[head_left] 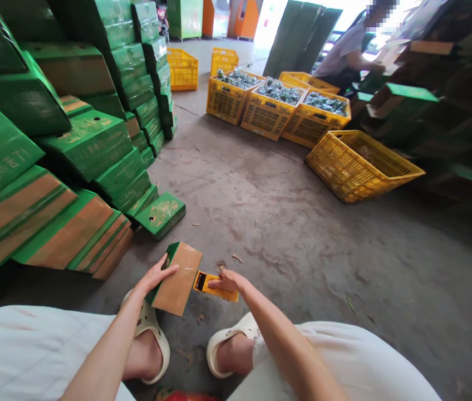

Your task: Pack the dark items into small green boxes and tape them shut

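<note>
Between my feet, a small cardboard box (178,281) is held tilted, with a plain brown face up and a green face to the left. My left hand (158,277) grips its left side, the thumb lying over the brown face and the fingers along the green one. A yellow hand-held tool (226,293) with a dark window near its end is in my right hand (225,280), fingers closed around it. The tool's window end is at the box's right side; whether they touch, I cannot tell.
Stacks of green boxes (89,142) rise at the left, with one low green box (161,214) in front. Yellow crates (261,114) filled with bundled goods stand ahead, and another yellow crate (344,172) is tilted at the right. A person (344,55) sits beyond them.
</note>
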`<state>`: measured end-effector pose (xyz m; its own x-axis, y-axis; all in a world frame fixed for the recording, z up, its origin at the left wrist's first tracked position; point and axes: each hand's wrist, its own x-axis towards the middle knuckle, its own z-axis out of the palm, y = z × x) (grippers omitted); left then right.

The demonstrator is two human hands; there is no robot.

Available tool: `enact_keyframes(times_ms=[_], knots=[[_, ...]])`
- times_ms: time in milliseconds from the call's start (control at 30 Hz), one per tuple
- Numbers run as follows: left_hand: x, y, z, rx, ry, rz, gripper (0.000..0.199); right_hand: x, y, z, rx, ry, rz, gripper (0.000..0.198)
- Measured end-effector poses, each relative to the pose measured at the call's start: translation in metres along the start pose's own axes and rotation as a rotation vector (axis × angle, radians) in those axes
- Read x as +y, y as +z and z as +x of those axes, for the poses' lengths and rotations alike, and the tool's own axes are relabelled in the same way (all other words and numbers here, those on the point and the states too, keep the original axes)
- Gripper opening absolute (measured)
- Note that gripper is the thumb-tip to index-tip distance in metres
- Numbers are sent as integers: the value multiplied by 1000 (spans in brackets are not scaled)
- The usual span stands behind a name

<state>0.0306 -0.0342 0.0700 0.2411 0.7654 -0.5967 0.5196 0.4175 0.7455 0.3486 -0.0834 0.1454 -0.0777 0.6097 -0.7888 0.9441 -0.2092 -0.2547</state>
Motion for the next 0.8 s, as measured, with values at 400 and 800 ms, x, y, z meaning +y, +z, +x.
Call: enact_keyframes(times_ms=[400,800], knots=[[38,59,-15,-69,12,-127,90,28,-45,-22,34,-39,-78,60],[12,38,14,350,-17,137,84,-78,-15,-16,118,-76,-37,66]])
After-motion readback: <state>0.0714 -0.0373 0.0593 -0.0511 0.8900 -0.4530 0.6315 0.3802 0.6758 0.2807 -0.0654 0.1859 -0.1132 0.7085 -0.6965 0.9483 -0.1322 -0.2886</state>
